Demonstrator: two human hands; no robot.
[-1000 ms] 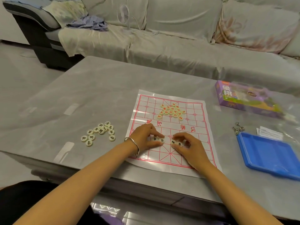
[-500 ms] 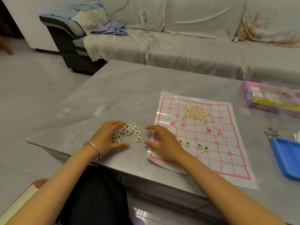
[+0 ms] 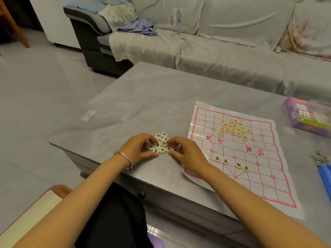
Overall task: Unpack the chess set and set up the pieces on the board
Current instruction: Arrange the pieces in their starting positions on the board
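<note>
**Both hands on the black-marked piece cluster, left of the board**

Left hand (image 3: pixel 138 148): resting on the tabletop (image 3: pixel 143 97), fingers curled around the left side of the cluster of black-marked pieces (image 3: pixel 162 144). Thumb tip lies at the cluster's near edge, fingertips at its far-left edge. Cannot tell whether any single piece is pinched. Silver bangle (image 3: pixel 125 159) on the wrist.

Right hand (image 3: pixel 186 154): mirrors the left, fingers bent in over the right side of the same cluster, tips touching the nearest pieces. Grip on any 1 piece not resolvable. The heel of this hand lies over the near-left corner of the board.

Cluster: round cream discs with black characters, packed touching one another, lying flat on the bare tabletop just left of the board (image 3: pixel 238 154).

Board: thin sheet, red grid, red characters across the middle, flat on the tabletop, edges slightly lifted. 4 black-marked pieces (image 3: pixel 232 162) sit on it in a loose row on the near half, as 2 touching pairs. Red-marked pieces (image 3: pixel 234 128) are heaped in a tight group on the far half.

Further out: purple game box (image 3: pixel 308 115) beyond the board's far-right side; blue tray (image 3: pixel 325 173) at the right frame edge, with small metal items (image 3: pixel 319 159) beside it. Grey sofa (image 3: pixel 215 42) behind the tabletop, small white fan (image 3: pixel 176 19) on its seat.
</note>
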